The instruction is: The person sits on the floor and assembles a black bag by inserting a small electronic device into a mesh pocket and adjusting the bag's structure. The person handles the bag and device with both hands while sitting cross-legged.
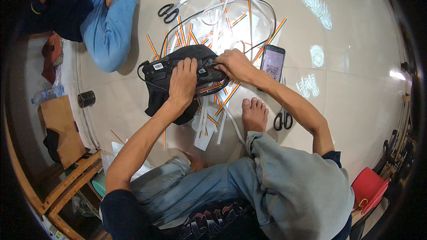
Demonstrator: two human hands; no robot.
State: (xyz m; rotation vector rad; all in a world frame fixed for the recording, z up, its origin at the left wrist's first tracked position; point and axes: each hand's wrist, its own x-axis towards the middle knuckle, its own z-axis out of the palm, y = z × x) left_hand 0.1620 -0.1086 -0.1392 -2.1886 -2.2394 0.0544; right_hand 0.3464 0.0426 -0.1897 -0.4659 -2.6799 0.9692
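Note:
A black cap-like cloth piece with mesh panels [178, 54] lies over the strips on the floor, small black boxes and a cable fixed to it. My left hand [183, 80] rests over its middle, fingers close together and bent onto it, thumb hidden. At its right end, my right hand [235, 65] pinches a thin black cord [214, 65] at the edge of the piece. From the left side a black cable [141, 69] loops out and runs round behind the strips. Rainbow-striped strips [227, 100] and white ones stick out from underneath.
Black-handled scissors [171, 11] lie beyond the strips; another pair [283, 120] is beside my foot. A lit phone [272, 64] lies right of my right hand. Someone's jeans-clad knee [109, 40] is at far left. A tape roll [86, 99] and wooden frame [73, 182] stand left.

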